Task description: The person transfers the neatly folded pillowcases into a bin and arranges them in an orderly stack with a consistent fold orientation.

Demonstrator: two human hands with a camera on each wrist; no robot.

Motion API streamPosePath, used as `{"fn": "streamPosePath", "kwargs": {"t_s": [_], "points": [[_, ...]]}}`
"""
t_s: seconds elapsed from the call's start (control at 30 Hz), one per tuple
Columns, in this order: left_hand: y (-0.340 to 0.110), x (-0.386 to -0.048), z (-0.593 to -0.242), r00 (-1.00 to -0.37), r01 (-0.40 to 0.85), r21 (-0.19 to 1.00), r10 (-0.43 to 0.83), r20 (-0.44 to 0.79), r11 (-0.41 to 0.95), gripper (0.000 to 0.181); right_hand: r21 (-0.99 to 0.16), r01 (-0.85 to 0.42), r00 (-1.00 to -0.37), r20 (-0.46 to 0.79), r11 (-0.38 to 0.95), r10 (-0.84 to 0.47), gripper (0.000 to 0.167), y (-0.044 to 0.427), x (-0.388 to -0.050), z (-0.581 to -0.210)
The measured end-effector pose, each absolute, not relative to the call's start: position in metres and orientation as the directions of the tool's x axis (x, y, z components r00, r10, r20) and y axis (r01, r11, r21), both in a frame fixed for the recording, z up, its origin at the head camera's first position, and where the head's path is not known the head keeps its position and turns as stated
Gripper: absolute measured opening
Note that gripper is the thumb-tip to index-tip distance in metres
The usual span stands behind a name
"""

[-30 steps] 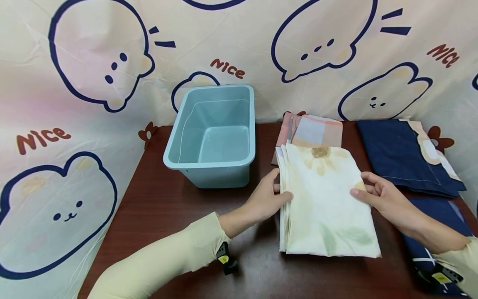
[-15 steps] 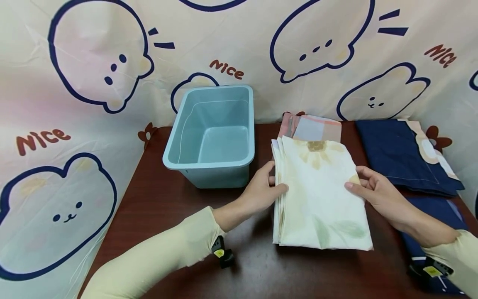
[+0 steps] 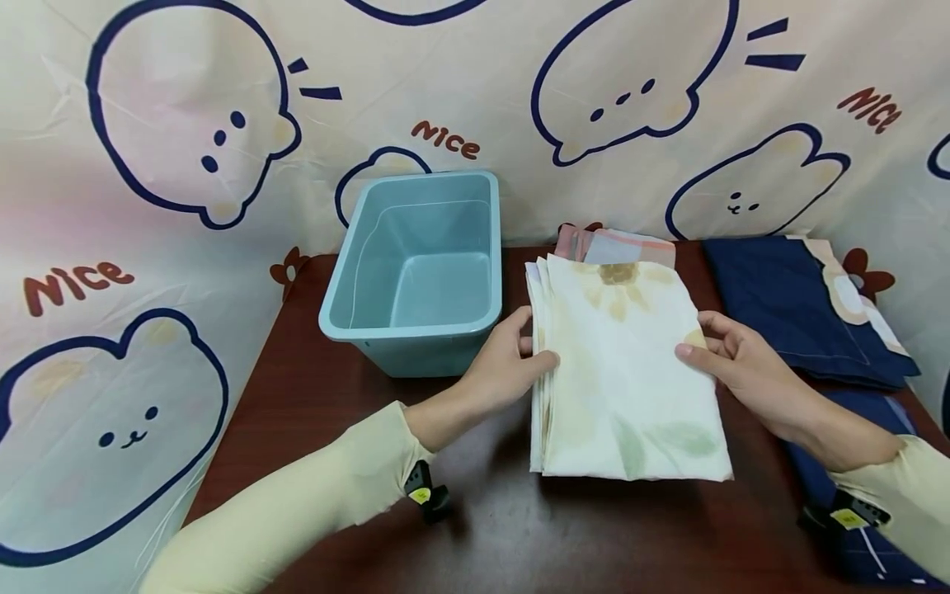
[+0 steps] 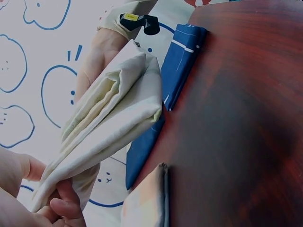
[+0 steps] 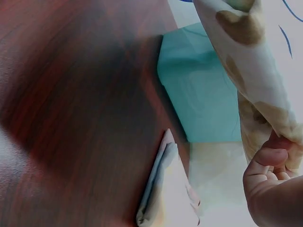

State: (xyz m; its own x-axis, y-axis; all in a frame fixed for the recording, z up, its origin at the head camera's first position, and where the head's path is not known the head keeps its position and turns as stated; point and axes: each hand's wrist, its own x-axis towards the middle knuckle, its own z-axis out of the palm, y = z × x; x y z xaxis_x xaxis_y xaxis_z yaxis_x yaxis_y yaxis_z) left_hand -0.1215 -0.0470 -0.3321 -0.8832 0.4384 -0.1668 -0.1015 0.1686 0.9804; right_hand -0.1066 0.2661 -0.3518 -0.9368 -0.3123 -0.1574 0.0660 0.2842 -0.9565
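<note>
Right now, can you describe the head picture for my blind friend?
A person's left fingers and right fingers hold a folded cream floral cloth over a dark wooden table. A blue bin stands left, plaid cloth behind, navy cloths right.

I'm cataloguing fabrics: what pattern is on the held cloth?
Cream cloth with a brown-centred flower and green leaves; clearest in the head view.

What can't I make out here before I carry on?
Head view: the plaid cloth's near part, behind the floral cloth.
Head view: part of the lower navy cloth, behind the right forearm.
Left wrist view: part of the left hand, cut off by the picture's edge.
Right wrist view: part of the blue bin, behind the floral cloth.
</note>
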Motion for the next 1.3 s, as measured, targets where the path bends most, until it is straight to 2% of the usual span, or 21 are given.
{"fn": "streamPosePath", "kwargs": {"t_s": [0.6, 1.3], "points": [[-0.06, -0.131, -0.316, -0.907, -0.089, 0.971, 0.386, -0.171, 0.223, 0.057, -0.983, 0.088, -0.933, -0.138, 0.16, -0.332, 0.033, 0.249, -0.12, -0.34], [-0.077, -0.14, -0.296, -0.919, -0.079, 0.964, 0.356, -0.169, 0.253, 0.062, -0.984, 0.111, -0.95, -0.145, 0.138, -0.278, 0.035, 0.228, -0.131, -0.326]]}}
